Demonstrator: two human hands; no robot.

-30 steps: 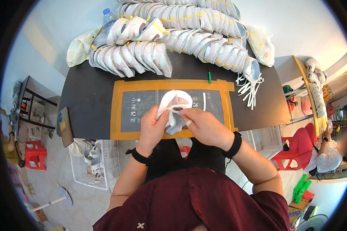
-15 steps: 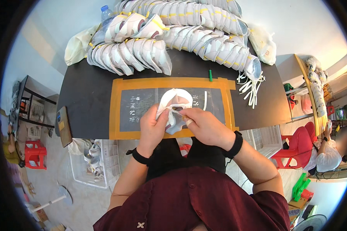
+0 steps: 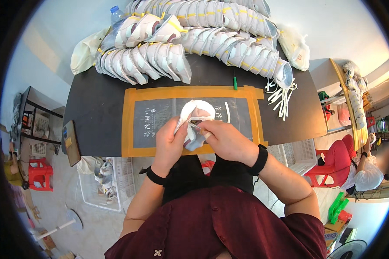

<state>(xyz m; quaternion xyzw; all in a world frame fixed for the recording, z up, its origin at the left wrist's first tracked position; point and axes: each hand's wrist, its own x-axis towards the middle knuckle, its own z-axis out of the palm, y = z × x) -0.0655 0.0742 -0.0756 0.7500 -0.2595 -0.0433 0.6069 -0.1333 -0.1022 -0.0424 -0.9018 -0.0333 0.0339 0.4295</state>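
Observation:
A white and grey shoe upper (image 3: 198, 105) is held over the taped mat (image 3: 154, 113), its rounded white end pointing away from me. My left hand (image 3: 170, 137) grips its left side, thumb on top and fingers closed around it. My right hand (image 3: 227, 137) is closed in a pinch at the opening, on what looks like a thin white lace; its tip is partly hidden by the fingers. Grey-blue lining hangs between the hands toward the table's near edge. To the right of the upper, a short white strip (image 3: 227, 113) lies on the mat.
Stacked rows of shoe uppers (image 3: 142, 62) fill the table's far side. White laces (image 3: 282, 98) hang from one row. A green-handled tool (image 3: 235, 83) lies behind the mat, a phone (image 3: 71, 142) at the left edge. Crates (image 3: 108, 183) flank me; a person (image 3: 367, 172) sits at right.
My right hand has shifted slightly left at the upper's opening, still pinching. My left hand keeps its hold. At right, the seated person's hand has moved a little.

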